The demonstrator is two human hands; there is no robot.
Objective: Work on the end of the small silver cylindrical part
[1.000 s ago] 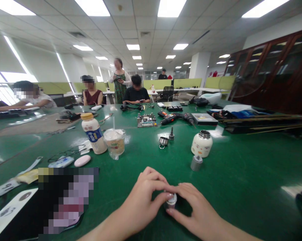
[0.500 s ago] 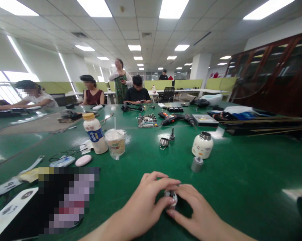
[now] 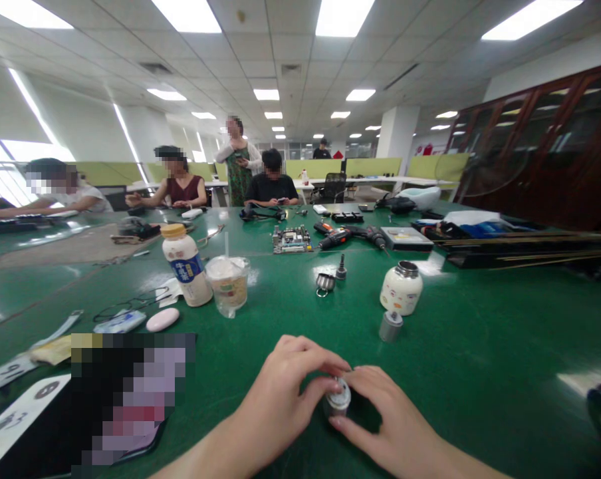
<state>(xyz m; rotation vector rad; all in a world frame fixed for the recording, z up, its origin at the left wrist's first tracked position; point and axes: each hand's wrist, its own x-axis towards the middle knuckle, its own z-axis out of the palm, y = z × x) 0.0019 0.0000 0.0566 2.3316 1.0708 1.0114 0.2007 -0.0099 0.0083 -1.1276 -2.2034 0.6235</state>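
Both hands are at a small silver metal cylinder (image 3: 338, 404) with a pale grey top, standing at the front middle of the green table. My left hand (image 3: 293, 376) pinches it from above, thumb and fingers at its top. Curved around its right side is my right hand (image 3: 387, 416), thumb low on the near side and fingertips by the top edge; the fingers partly hide the piece. Beyond my right hand stands a second silver cylinder (image 3: 391, 326) with a small stub on top. Right behind that is a white, lidless thermos (image 3: 401, 290) with printed faces.
A bottle (image 3: 185, 266), a lidded drink cup (image 3: 227, 286) and a pink oval case (image 3: 163, 320) are at left. Farther back lie a metal cap with a ring (image 3: 325, 284), a circuit board (image 3: 292, 239) and power drills (image 3: 353, 235). Several people are beyond.
The cylinder in my hands now shows its pale grey top, where a dark patch showed before. My left fingers have shifted slightly on it. The second cylinder and the thermos stay put.
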